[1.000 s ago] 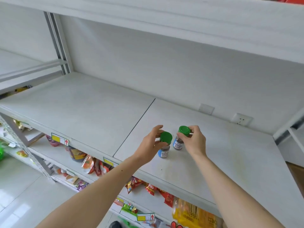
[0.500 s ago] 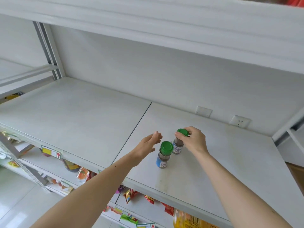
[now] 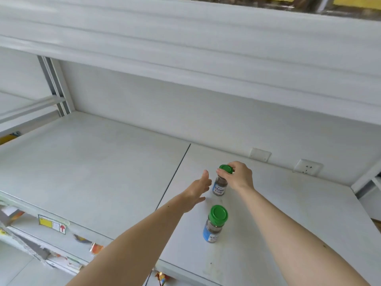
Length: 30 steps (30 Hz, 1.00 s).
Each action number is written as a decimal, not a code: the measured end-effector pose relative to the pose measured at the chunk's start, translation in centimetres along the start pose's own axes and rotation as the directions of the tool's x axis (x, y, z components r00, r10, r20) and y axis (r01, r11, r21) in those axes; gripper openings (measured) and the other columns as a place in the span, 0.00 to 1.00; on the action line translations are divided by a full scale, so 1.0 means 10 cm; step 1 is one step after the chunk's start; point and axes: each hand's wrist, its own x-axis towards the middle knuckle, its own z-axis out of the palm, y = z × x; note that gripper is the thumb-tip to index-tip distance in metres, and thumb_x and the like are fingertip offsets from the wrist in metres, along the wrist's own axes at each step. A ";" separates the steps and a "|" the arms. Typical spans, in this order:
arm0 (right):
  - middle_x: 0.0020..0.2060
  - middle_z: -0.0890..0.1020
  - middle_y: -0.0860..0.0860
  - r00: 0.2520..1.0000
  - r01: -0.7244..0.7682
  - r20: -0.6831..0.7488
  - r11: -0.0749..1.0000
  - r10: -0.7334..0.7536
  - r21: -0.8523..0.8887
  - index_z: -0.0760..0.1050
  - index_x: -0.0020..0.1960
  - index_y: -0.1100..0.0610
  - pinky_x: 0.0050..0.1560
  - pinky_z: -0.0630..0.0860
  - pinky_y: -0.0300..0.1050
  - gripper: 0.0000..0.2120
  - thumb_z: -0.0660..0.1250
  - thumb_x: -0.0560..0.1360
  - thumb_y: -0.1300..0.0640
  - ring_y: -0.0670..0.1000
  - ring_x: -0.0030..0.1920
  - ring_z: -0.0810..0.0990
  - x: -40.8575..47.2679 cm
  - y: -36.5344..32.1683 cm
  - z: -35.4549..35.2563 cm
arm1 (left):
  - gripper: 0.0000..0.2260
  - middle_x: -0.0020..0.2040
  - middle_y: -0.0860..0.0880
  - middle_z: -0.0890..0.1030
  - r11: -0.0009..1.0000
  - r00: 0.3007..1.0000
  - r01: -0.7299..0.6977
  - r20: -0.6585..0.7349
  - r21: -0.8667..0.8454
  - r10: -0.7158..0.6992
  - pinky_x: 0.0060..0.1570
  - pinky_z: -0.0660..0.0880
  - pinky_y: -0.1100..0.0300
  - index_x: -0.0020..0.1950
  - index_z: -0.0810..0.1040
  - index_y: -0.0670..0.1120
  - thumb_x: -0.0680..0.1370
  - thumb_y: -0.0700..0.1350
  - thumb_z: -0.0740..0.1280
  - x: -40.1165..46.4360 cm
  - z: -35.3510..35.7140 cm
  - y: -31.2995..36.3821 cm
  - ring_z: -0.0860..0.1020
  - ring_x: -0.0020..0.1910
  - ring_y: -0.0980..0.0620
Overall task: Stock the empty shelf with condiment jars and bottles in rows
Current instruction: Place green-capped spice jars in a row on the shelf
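Note:
Two small spice jars with green caps and blue-white labels stand on the white shelf (image 3: 103, 162). The farther jar (image 3: 220, 183) stands upright, and my right hand (image 3: 239, 176) grips its green cap from above. The nearer jar (image 3: 214, 223) stands free toward the shelf's front edge, touched by neither hand. My left hand (image 3: 195, 193) hovers with fingers straight, just left of the farther jar, holding nothing.
A seam (image 3: 175, 176) splits the shelf into two panels. Two wall sockets (image 3: 307, 167) sit on the back wall at the right. An upper shelf (image 3: 185, 48) overhangs. Snack packets (image 3: 95, 247) lie on the lower shelf, behind a yellow price tag (image 3: 52, 225).
My left hand let go of the nearer jar and opened. My right hand carried the other jar farther back on the shelf. The camera has moved closer.

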 end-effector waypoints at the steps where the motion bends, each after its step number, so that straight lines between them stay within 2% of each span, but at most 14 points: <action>1: 0.48 0.82 0.52 1.000 -0.003 -0.002 1.000 0.003 -0.002 0.79 0.52 0.59 0.46 0.70 0.41 0.18 0.75 0.71 0.47 0.53 0.50 0.78 0.04 -0.02 0.01 | 0.35 0.76 0.47 0.63 1.000 1.000 0.001 0.004 0.009 -0.001 0.72 0.63 0.50 0.76 0.61 0.42 0.79 0.67 0.46 0.04 0.00 0.01 0.62 0.74 0.50; 4: 0.50 0.82 0.53 1.000 -0.019 -0.009 1.000 0.019 -0.002 0.78 0.54 0.60 0.48 0.71 0.41 0.19 0.75 0.70 0.48 0.53 0.52 0.79 0.16 -0.06 0.06 | 0.34 0.76 0.47 0.63 1.000 1.000 -0.004 0.015 0.020 0.004 0.71 0.63 0.50 0.76 0.61 0.42 0.80 0.65 0.47 0.15 0.00 0.06 0.63 0.74 0.49; 11: 0.50 0.82 0.53 0.998 -0.060 -0.020 0.998 0.059 -0.034 0.77 0.55 0.60 0.47 0.69 0.40 0.20 0.74 0.71 0.47 0.53 0.52 0.78 0.29 -0.11 0.10 | 0.29 0.73 0.48 0.67 0.999 1.000 -0.004 -0.006 0.037 0.004 0.67 0.67 0.53 0.75 0.64 0.45 0.81 0.63 0.51 0.34 -0.02 0.07 0.66 0.71 0.51; 16: 0.53 0.81 0.54 0.996 -0.094 0.004 0.994 0.095 -0.059 0.76 0.57 0.60 0.47 0.68 0.40 0.23 0.73 0.71 0.45 0.55 0.55 0.78 0.28 -0.12 0.08 | 0.30 0.74 0.47 0.66 0.999 1.000 -0.004 -0.030 0.040 0.005 0.69 0.65 0.52 0.76 0.61 0.44 0.81 0.62 0.52 0.33 -0.01 0.03 0.65 0.72 0.50; 20: 0.63 0.76 0.56 0.991 -0.125 0.043 0.991 0.127 -0.042 0.69 0.68 0.60 0.59 0.70 0.44 0.34 0.72 0.71 0.41 0.56 0.64 0.74 0.19 -0.09 0.01 | 0.30 0.74 0.46 0.66 0.999 0.998 -0.013 -0.059 0.053 0.016 0.69 0.66 0.53 0.76 0.61 0.43 0.81 0.61 0.52 0.24 0.00 -0.01 0.66 0.71 0.49; 22: 0.65 0.74 0.56 0.992 -0.117 0.040 0.993 0.118 -0.026 0.67 0.69 0.60 0.62 0.71 0.47 0.36 0.72 0.71 0.41 0.56 0.65 0.73 0.11 -0.04 -0.03 | 0.30 0.73 0.46 0.67 0.998 0.996 -0.013 -0.086 0.054 0.017 0.68 0.67 0.53 0.76 0.61 0.42 0.81 0.62 0.53 0.17 -0.02 -0.07 0.68 0.70 0.49; 25: 0.61 0.76 0.55 0.997 -0.075 -0.007 0.997 0.074 -0.023 0.72 0.65 0.59 0.59 0.73 0.48 0.31 0.73 0.70 0.40 0.55 0.61 0.75 -0.08 0.01 -0.09 | 0.30 0.72 0.46 0.69 0.999 0.995 -0.011 -0.102 0.049 0.016 0.68 0.67 0.54 0.75 0.62 0.42 0.81 0.62 0.53 0.02 -0.04 -0.18 0.69 0.68 0.50; 27: 0.52 0.80 0.52 0.999 -0.038 -0.004 0.999 0.038 -0.002 0.78 0.55 0.57 0.54 0.75 0.46 0.24 0.74 0.69 0.41 0.53 0.54 0.79 -0.25 0.03 -0.16 | 0.30 0.70 0.46 0.70 0.999 0.994 -0.022 -0.104 0.041 0.026 0.66 0.68 0.56 0.74 0.63 0.42 0.81 0.62 0.53 -0.11 -0.02 -0.27 0.70 0.66 0.51; 30: 0.40 0.83 0.50 0.981 -0.067 0.188 0.995 0.053 0.068 0.81 0.44 0.55 0.39 0.75 0.41 0.18 0.74 0.68 0.40 0.48 0.39 0.81 -0.56 0.01 -0.28 | 0.28 0.67 0.49 0.70 0.999 0.995 -0.049 -0.091 -0.018 0.047 0.63 0.68 0.58 0.73 0.65 0.42 0.81 0.60 0.54 -0.32 0.00 -0.41 0.70 0.66 0.52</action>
